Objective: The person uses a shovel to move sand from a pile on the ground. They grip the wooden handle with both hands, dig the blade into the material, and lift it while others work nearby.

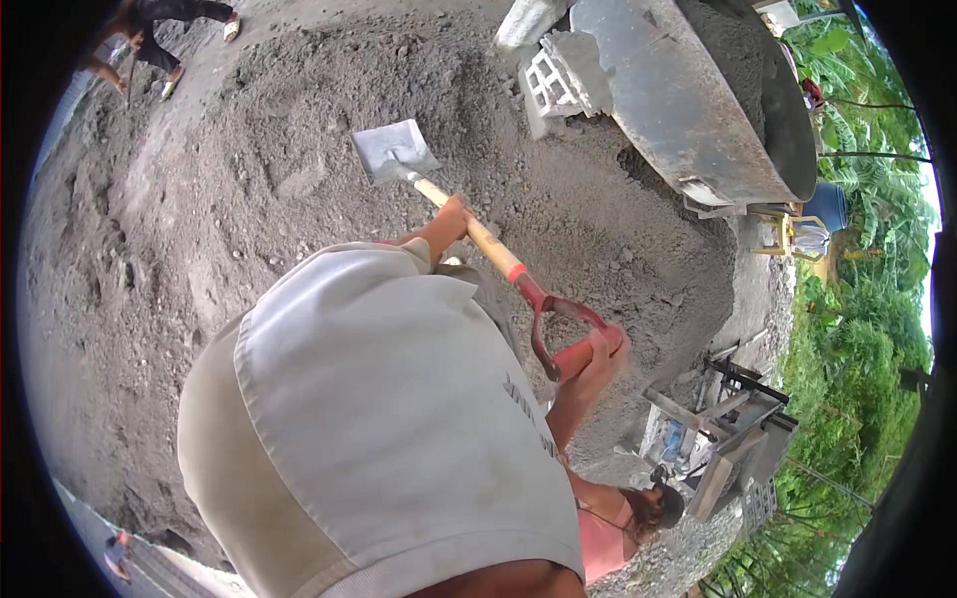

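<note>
A shovel [488, 244] slants across the middle of the view, its wooden shaft running from upper left to lower right. Its square metal blade [392, 149] lies over grey gravelly material, with no load visible on it. My left hand [451, 221] is closed around the shaft below the blade. At the other end, my right hand [602, 357] grips the red D-shaped handle [558, 334]; it is slightly blurred. My pale shirt hides parts of both arms.
Heaped grey sand and gravel [130, 299] spreads around me. At upper right stands a large metal trough [678, 95] beside broken concrete blocks [558, 85]. A person in pink [608, 523] is close at lower right, near a wood-and-metal frame [723, 429]. Another person [164, 35] works at upper left.
</note>
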`<state>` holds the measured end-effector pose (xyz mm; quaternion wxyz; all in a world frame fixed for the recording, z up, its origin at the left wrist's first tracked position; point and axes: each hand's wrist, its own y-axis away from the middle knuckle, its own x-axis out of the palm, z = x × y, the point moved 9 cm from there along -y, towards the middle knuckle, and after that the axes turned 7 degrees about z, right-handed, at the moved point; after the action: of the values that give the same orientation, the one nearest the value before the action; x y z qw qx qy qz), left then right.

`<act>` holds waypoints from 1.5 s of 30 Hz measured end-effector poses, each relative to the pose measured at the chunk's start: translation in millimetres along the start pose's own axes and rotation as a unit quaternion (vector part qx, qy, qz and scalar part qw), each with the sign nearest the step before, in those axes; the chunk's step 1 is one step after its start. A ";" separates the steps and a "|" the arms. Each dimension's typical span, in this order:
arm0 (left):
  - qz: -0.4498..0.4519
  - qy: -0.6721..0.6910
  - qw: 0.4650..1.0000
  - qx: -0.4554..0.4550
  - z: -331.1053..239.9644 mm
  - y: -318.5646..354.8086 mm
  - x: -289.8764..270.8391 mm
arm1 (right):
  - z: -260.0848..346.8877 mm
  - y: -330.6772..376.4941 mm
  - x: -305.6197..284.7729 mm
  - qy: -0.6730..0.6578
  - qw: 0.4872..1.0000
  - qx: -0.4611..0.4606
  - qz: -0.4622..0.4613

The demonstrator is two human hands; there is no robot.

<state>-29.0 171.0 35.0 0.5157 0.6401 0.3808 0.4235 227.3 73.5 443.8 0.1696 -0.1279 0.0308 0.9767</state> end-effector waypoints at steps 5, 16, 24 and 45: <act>0.151 -0.309 0.915 0.212 -80.3 -102.0 -172.8 | 10.2 23.0 185.1 -0.058 0.946 0.190 0.254; 0.106 0.248 0.961 -0.060 -133.4 -45.9 -386.5 | 42.4 189.7 348.0 -0.037 0.865 0.184 0.465; 0.236 0.039 0.971 0.010 -188.2 28.3 -310.9 | 102.5 268.3 310.4 -0.198 0.868 0.135 0.435; 0.240 -0.318 0.692 0.602 -260.2 425.9 -401.0 | 52.8 365.0 350.2 -0.018 0.927 -0.179 0.328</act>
<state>-391.5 -187.6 422.1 -0.0090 0.9794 0.2013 -0.0158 -227.7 -151.0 409.8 -0.1856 -0.1217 -0.1077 0.9691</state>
